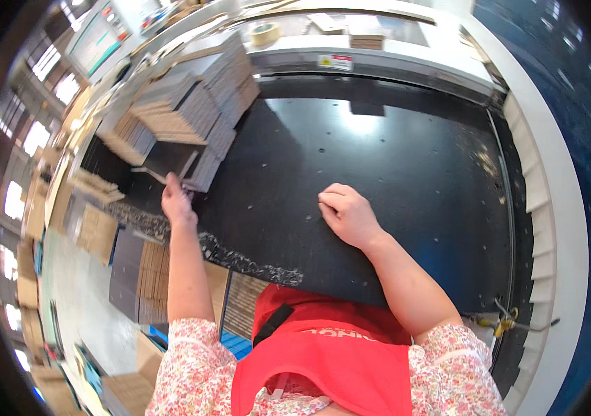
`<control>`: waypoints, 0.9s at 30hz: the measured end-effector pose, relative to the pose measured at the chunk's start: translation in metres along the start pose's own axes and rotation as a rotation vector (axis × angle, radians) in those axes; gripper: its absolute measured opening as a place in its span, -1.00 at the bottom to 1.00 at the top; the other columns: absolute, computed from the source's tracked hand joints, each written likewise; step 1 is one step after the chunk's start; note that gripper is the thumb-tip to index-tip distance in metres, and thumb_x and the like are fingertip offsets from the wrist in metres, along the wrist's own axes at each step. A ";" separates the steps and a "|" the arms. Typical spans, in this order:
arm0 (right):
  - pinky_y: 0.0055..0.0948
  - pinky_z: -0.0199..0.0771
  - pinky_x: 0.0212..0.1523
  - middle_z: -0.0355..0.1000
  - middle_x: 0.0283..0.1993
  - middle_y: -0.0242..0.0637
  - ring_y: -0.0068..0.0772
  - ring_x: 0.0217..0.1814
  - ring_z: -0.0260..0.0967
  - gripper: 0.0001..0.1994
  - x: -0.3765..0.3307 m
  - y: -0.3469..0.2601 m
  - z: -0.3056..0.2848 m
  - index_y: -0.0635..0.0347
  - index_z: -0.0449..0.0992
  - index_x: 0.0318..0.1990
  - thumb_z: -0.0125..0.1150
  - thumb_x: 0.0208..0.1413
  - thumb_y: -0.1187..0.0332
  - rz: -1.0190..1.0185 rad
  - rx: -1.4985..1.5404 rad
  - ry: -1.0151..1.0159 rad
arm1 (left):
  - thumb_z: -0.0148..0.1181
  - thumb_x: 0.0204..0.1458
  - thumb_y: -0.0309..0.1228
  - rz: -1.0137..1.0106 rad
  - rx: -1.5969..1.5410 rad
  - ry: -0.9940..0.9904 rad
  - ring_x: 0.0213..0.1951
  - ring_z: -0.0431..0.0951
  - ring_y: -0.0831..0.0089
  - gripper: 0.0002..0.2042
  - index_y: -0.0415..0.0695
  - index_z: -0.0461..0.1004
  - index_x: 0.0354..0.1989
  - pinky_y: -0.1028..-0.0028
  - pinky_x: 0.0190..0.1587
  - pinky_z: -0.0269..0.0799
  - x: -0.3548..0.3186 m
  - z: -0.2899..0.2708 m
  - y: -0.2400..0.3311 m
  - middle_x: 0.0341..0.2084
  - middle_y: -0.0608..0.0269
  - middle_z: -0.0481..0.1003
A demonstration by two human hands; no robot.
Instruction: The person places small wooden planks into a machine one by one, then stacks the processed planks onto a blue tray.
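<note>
On the black perforated work table point(378, 159), left side: fanned stacks of thin cardboard sheets point(191, 104), grey-faced with brown edges, leaning one on another toward the far left corner. Item in hand: one dark flat sheet point(171, 158) at the foot of the stacks, lying low on the table and touching the pile behind it. My left hand point(176, 201) reaches forward, arm nearly straight, fingers closed together on the sheet's near edge. Judged handling: light singly, stiff enough to lift flat, likely to bend or crease if taken by a corner; the stack is heavy and apt to slide, so best gripped along an edge with the pile steadied. My right hand point(347, 213) rests knuckles-up on the table, well apart from the stacks, fingers loosely curled under, holding nothing that I can see; forearm comes in from the lower right, elbow bent. Also present: a roll of tape point(266, 33) on the far ledge; more cardboard stacks point(139, 277) below the table's near edge.
</note>
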State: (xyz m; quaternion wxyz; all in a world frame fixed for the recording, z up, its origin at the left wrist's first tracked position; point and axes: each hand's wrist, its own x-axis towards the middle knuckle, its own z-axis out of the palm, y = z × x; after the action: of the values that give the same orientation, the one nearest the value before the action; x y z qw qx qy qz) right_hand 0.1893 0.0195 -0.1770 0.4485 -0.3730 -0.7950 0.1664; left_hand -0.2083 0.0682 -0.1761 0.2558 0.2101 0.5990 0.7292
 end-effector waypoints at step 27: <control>-0.15 0.12 0.34 0.43 0.21 -0.34 -0.39 0.37 0.26 -0.85 -0.011 -0.057 -0.012 -0.01 0.53 -0.15 0.23 0.11 0.31 -0.329 -0.717 0.259 | 0.22 0.06 -0.59 0.851 0.686 -0.888 -0.10 0.60 0.15 -0.76 -0.18 0.51 -0.07 0.33 -0.04 0.50 -0.211 0.020 0.053 -0.17 0.06 0.57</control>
State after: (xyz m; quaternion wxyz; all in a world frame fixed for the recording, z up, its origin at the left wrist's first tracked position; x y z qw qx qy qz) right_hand 0.1771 -0.0275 -0.1428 0.4070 -0.3915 -0.7886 -0.2434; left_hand -0.0380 -0.0559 -0.1204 0.0880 0.7726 0.5000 0.3812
